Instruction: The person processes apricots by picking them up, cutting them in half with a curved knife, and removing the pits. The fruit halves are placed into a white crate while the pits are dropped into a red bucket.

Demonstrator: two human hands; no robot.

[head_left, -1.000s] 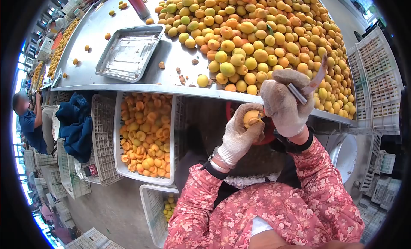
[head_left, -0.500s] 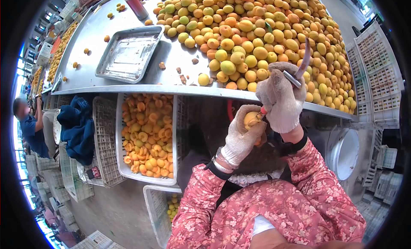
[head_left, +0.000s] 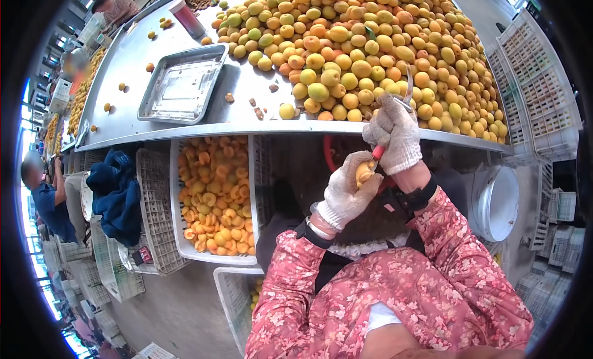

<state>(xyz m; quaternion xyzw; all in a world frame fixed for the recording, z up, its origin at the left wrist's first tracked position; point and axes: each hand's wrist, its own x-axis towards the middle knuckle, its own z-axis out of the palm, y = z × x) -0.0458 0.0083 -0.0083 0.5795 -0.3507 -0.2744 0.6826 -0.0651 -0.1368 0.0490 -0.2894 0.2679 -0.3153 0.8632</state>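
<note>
My left hand (head_left: 347, 189), in a white knit glove, is closed around a yellow apricot (head_left: 363, 172) just below the table's front edge. My right hand (head_left: 396, 135), gloved too, grips a small red-handled pitting tool (head_left: 377, 154) whose tip is pressed into the apricot; a metal part sticks up above the fist. Behind both hands a big heap of yellow and orange apricots (head_left: 370, 47) covers the steel table (head_left: 241, 81).
A shallow metal tray (head_left: 182, 84) and loose pits lie on the table's left part. Under the edge a white crate (head_left: 213, 195) holds halved apricots; a second crate (head_left: 238, 300) is nearer me. White crates stack at right (head_left: 534, 75). A person in blue (head_left: 43, 198) works far left.
My right hand has turned and dropped closer to the apricot, the tool's metal end swinging from slanted right to upright. Both hands shifted slightly toward the table edge.
</note>
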